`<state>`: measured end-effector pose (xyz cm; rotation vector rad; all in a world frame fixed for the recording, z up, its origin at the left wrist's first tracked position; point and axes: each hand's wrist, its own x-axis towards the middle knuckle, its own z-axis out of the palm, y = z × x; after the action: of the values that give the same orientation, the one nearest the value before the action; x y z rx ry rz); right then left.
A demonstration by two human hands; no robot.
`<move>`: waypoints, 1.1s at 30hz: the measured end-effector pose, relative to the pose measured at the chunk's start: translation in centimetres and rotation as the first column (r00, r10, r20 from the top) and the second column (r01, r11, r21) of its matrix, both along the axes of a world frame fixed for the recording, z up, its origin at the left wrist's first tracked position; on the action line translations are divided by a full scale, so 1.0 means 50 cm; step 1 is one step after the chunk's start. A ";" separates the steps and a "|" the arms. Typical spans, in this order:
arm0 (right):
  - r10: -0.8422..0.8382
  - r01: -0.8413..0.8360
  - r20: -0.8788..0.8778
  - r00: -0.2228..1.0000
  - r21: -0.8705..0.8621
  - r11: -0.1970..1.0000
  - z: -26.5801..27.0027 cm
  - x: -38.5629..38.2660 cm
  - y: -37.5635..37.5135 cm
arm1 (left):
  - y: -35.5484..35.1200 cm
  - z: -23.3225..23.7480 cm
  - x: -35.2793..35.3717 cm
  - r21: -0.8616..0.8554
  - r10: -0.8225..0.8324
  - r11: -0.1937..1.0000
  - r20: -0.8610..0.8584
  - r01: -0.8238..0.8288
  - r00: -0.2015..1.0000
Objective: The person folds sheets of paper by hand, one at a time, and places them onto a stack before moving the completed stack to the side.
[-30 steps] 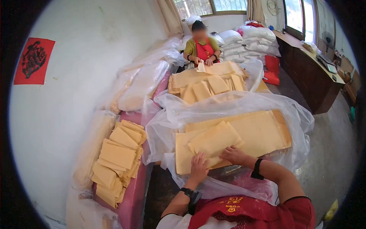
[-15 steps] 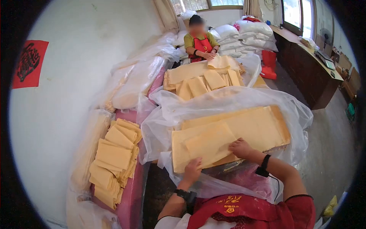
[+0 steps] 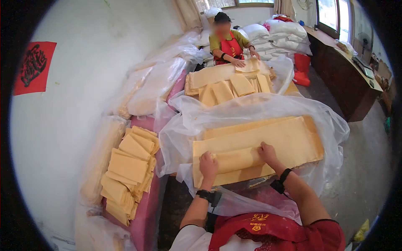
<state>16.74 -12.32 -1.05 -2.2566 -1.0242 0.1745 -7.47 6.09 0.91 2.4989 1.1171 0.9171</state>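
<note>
A folded pale yellow sheet (image 3: 238, 160) lies across a stack of long, flat sheets (image 3: 289, 136) of the same colour. My left hand (image 3: 208, 166) is closed on its left end, and my right hand (image 3: 267, 153) grips the right end with curled fingers. Fingertips of both hands are partly hidden. Clear plastic sheeting (image 3: 184, 121) spreads around the stack. To the left, a heap of folded yellow sheets (image 3: 130, 165) rests on a pink surface (image 3: 144, 226).
Across the table, a person in a red apron (image 3: 232, 48) has both hands on another sheet pile (image 3: 205, 79). White sacks (image 3: 289, 31) are stacked behind. A dark wooden counter (image 3: 335, 75) stands at right. Plastic-covered bundles (image 3: 157, 83) line the left wall.
The sheet that lay flatter under my hands is now folded into a narrower strip. My left hand has moved up and away from me. The other person's hands have moved apart.
</note>
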 end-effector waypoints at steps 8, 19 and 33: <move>-0.035 0.056 0.112 0.993 -0.187 0.981 -0.003 -0.009 0.009 | -0.154 -0.012 0.104 0.175 -0.463 0.831 -0.307 0.528 0.831; 0.347 -0.350 0.378 0.858 -0.062 0.935 -0.003 -0.136 -0.007 | -0.123 -0.024 0.060 0.126 -0.318 0.897 -0.481 0.424 0.817; 0.411 -0.416 0.118 0.904 0.018 0.909 0.124 -0.049 -0.046 | -0.022 0.027 -0.127 0.088 -0.335 0.929 -0.214 0.360 0.918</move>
<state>14.31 -14.62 5.14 -2.0010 -1.5472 0.2049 -13.80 4.99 2.28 2.8157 0.6393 0.6710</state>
